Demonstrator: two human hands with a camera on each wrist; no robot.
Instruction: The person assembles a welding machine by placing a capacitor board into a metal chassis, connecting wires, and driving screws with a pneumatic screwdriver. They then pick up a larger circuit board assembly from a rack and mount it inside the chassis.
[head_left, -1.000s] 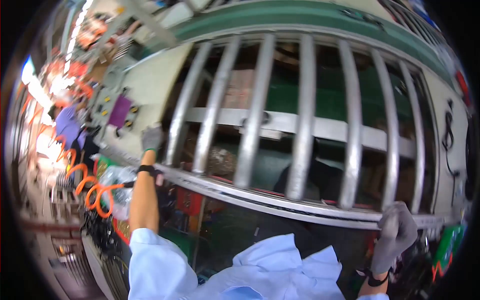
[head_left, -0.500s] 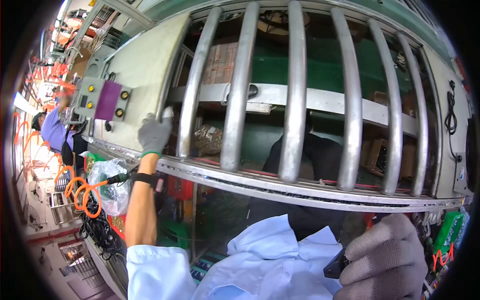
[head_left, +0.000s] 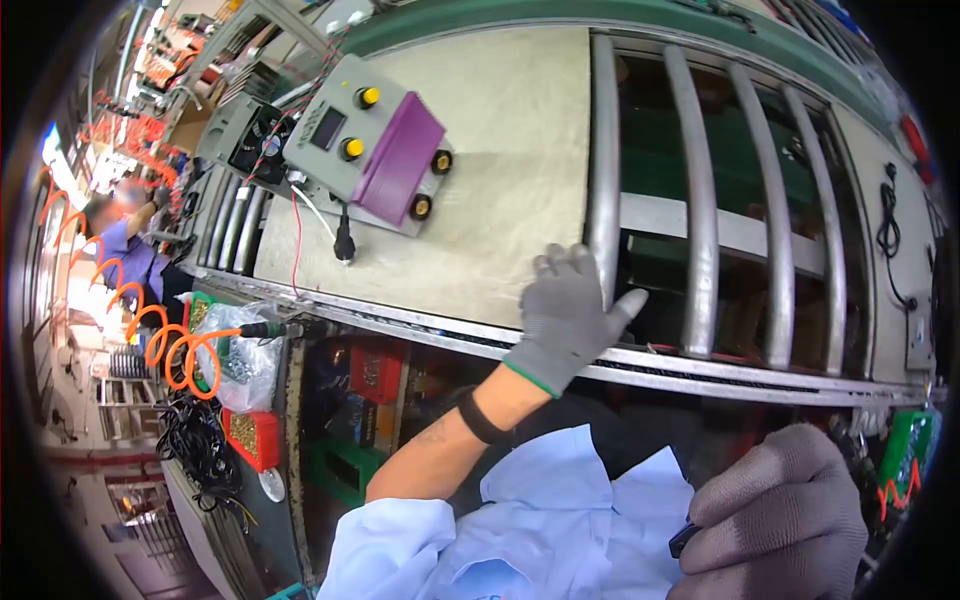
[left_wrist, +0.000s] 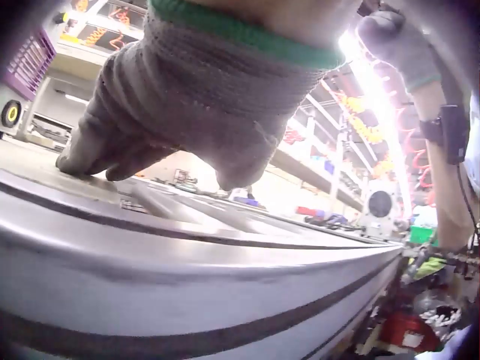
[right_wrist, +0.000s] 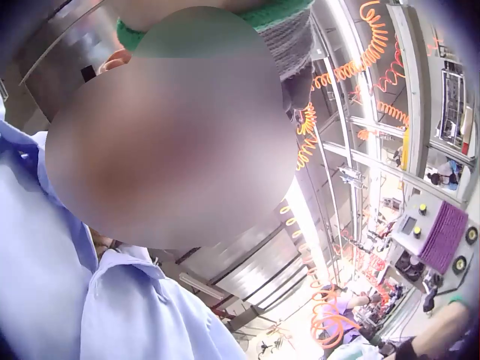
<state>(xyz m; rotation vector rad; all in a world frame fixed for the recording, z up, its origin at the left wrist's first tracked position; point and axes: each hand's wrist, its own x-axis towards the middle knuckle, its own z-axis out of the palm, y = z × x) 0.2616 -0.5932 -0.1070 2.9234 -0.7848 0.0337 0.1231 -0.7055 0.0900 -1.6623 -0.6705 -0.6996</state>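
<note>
In the head view my left hand [head_left: 565, 315], in a grey glove with a green cuff, rests its fingers on the right end of a pale flat board [head_left: 500, 180]. Its thumb sticks out to the right past the board's edge. On the board sits a grey electrical box [head_left: 335, 130] with a purple panel [head_left: 400, 160], yellow knobs and a small display. A fan unit [head_left: 262, 140] and a black plug [head_left: 344, 240] lie beside it. My gloved right hand [head_left: 780, 515] is raised close to the head camera with bent fingers; nothing shows held in it.
Metal rollers [head_left: 700, 210] with gaps run right of the board, inside a metal rail [head_left: 700, 375]. A coiled orange hose [head_left: 150, 330] hangs at left, near a red bin [head_left: 250, 435] of small parts. Another person [head_left: 130, 235] is at far left. A black cable [head_left: 890, 230] lies at right.
The board with the electrical box has slid right over the rollers, the left hand moving along with it. The right hand has risen from the front rail towards the head camera.
</note>
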